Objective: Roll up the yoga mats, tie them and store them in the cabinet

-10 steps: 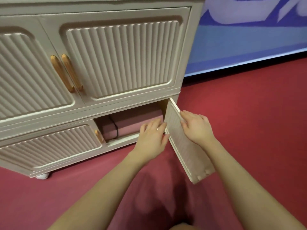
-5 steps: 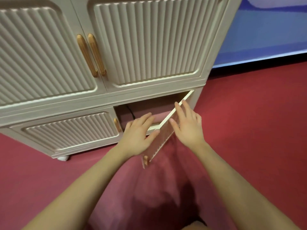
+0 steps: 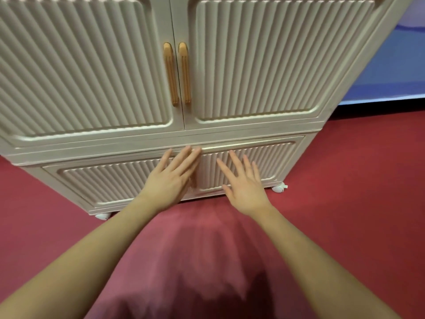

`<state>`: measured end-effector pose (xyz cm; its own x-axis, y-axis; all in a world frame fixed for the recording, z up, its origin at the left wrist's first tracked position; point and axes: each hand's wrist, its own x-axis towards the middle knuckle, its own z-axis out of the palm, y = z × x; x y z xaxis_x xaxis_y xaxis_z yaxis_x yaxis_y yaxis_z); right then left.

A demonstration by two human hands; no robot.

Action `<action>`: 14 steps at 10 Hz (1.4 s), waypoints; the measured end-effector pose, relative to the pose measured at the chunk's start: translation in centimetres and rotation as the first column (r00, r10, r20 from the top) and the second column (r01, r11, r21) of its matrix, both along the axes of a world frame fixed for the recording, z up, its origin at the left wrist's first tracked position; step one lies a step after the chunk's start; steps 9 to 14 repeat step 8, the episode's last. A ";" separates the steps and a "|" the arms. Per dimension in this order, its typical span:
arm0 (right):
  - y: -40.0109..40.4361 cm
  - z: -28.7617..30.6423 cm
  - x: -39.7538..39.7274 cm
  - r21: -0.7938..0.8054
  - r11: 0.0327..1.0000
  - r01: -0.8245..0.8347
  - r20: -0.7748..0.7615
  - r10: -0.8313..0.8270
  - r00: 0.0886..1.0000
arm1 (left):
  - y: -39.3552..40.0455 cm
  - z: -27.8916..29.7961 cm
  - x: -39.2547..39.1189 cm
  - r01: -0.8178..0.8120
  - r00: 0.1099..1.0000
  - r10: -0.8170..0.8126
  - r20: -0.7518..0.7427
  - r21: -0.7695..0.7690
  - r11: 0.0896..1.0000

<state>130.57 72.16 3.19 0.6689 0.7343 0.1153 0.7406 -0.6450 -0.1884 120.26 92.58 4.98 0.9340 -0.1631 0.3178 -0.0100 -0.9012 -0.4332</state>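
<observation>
Hands were two, both ours, both spread flat with fingers straight and grasping nothing. Our left hand [image 3: 169, 180] lay over the seam where the two lower doors met, fingertips up at the top rail; our right hand [image 3: 243, 183] pressed against the lower right door [image 3: 271, 162], which sat flush in its frame. We counted four ribbed doors on the cream cabinet [image 3: 230, 132]: two tall upper ones and two low ones, all closed. Two orange handles [image 3: 177, 72] stood side by side on the upper pair. Two white wheels [image 3: 278, 188] showed under the cabinet on the red floor [image 3: 345, 180]. We could see no yoga mats; where they lay we could not tell.
</observation>
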 end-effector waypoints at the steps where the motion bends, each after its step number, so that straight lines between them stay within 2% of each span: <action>1: 1.1 -0.3 -0.1 -0.057 0.995 0.083 0.081 -0.078 0.994 | 1.4 -0.8 -0.3 -0.036 0.998 0.031 0.050 0.104 0.994; 2: 1.5 -0.6 -0.4 -0.105 0.987 0.118 0.074 -0.111 0.991 | 1.8 -1.1 -0.4 -0.065 0.996 0.056 0.070 0.133 0.989; 3: 1.5 -0.9 -0.4 -0.068 0.992 0.105 0.070 -0.100 0.993 | 1.5 -1.1 -0.5 -0.061 0.997 0.054 0.060 0.107 0.992; 4: 1.5 -0.2 -0.8 0.049 0.994 0.100 0.114 -0.105 0.988 | 0.9 -0.3 -0.8 -0.030 0.998 0.025 0.063 0.077 0.997; 5: 1.8 2.4 -1.5 0.157 0.984 0.079 0.143 -0.102 0.984 | -0.4 2.3 -1.5 -0.015 0.998 0.023 0.064 -0.135 0.991; 6: 2.0 7.4 -2.7 0.168 0.985 0.032 0.125 -0.054 0.991 | -1.7 7.1 -2.9 -0.090 0.994 0.105 0.021 -0.359 0.929; 8: 1.7 21.4 -3.9 0.230 0.973 0.026 0.058 -0.041 0.997 | -2.8 20.4 -5.2 -0.213 0.967 0.253 0.004 -0.528 0.822; 14: 1.7 21.4 -3.9 0.230 0.973 0.026 0.058 -0.041 0.997 | -2.8 20.4 -5.2 -0.213 0.967 0.253 0.004 -0.528 0.822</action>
